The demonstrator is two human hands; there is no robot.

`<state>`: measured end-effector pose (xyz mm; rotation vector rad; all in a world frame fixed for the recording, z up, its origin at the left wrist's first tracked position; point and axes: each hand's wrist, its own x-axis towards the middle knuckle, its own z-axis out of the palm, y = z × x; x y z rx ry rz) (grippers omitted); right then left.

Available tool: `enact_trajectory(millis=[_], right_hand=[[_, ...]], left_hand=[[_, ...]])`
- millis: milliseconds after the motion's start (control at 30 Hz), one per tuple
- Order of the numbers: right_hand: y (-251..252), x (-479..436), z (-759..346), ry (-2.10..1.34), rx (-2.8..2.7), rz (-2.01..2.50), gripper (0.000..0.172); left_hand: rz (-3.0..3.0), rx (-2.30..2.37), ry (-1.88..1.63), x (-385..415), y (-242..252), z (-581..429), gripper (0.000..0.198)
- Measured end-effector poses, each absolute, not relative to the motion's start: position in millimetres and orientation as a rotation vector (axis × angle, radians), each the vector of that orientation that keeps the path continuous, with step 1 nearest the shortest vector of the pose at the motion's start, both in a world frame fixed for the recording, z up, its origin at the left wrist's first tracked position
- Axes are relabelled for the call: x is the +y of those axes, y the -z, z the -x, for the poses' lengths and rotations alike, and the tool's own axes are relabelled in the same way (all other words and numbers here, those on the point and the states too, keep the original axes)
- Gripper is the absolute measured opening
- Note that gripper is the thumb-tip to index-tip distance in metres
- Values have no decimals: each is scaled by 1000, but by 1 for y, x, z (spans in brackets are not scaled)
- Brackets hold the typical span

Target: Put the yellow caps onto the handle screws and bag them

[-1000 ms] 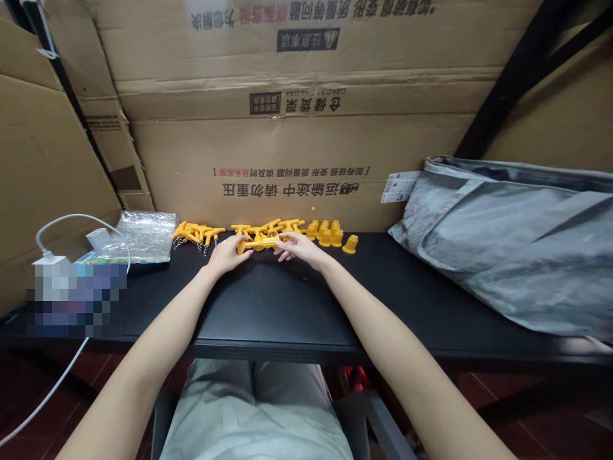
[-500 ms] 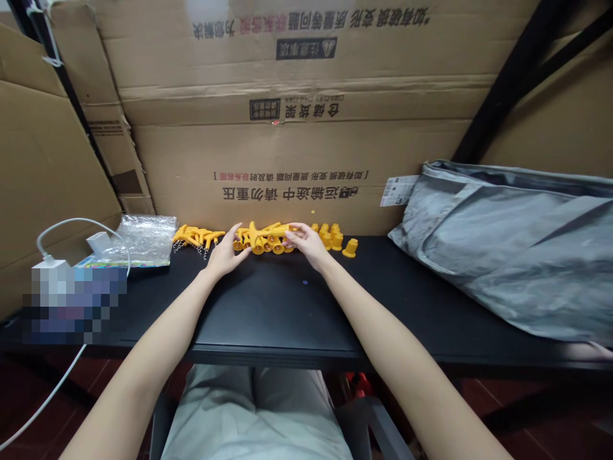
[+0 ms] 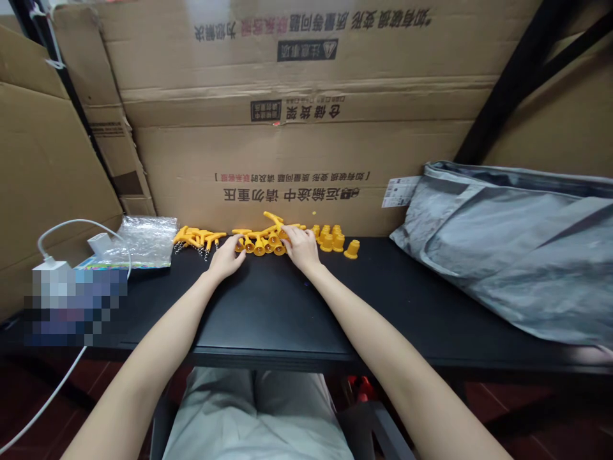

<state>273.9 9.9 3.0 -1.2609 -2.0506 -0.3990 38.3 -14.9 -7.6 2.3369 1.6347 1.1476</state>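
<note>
My right hand [image 3: 302,246] is closed on a yellow plastic corkscrew [image 3: 274,220], its T-shaped handle tilted up and to the left; my fingers hide its lower part. The hand is over the right end of a pile of similar yellow corkscrews [image 3: 259,248], whose round, bell-shaped ends face me. At the pile's left end rests my left hand [image 3: 225,257], thumb and fingers apart beside the nearest pieces and seemingly touching them. Further left lie several yellow T-handles with bare metal spirals [image 3: 198,237]. Yellow bell-shaped caps [image 3: 338,241] stand upright to the right, one a little apart.
A large cardboard sheet [image 3: 297,147] closes off the back of the black table [image 3: 268,306]. A grey fabric bag [image 3: 507,249] fills the right side. On the left are a clear plastic package [image 3: 148,239], a white charger [image 3: 50,281] with its cable and a blurred-out object.
The corkscrew held level between both hands is now in my right hand alone, tilted at the pile's right end. My left hand has let go and lowered beside the pile's left end.
</note>
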Motion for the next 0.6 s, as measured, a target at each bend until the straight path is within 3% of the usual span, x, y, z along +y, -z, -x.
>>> enact_trajectory(millis=[267,600], right_hand=[[0,21,-270,552,-2172,1361,40],[7,21,-264,410,-2165,1400,38]], left_hand=[[-2361,1636,-1130,-15,8,-39,42],[-2359,1628,-1135,-13,11,-38,38]])
